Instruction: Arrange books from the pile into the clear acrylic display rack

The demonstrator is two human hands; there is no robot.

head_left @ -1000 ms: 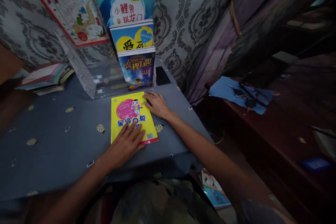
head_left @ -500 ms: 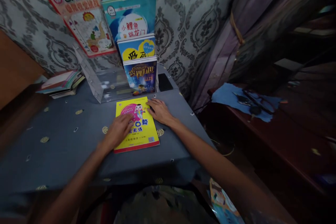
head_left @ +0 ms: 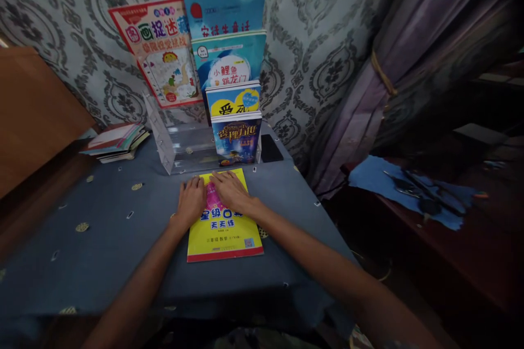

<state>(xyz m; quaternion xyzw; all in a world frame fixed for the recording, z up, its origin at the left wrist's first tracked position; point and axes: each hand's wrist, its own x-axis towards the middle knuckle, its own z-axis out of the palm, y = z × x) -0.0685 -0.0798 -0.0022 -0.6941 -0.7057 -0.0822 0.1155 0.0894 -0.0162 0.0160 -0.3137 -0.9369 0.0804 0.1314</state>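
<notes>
A yellow workbook (head_left: 223, 237) with a pink picture, blue Chinese lettering and a red bottom strip lies flat on the cloth-covered table (head_left: 135, 251). My left hand (head_left: 191, 199) rests over its upper left edge, fingers stretched forward. Across the upper cover lies my right hand (head_left: 230, 192), palm down, fingers extended and pointing to the left. It hides much of the pink picture. The two hands are close together, with a small gap between the fingertips. Neither hand grips the workbook.
Behind the workbook, a clear acrylic book stand (head_left: 161, 139) holds several upright books, a dark blue one (head_left: 237, 142) in front. A dark flat device (head_left: 271, 148) lies beside it. Stacked books (head_left: 118, 140) sit at left. At right, a blue cloth (head_left: 372, 177) carries glasses.
My right hand has slid left from the workbook's right edge onto its upper cover. My left hand has moved to the upper left edge. The camera view has shifted.
</notes>
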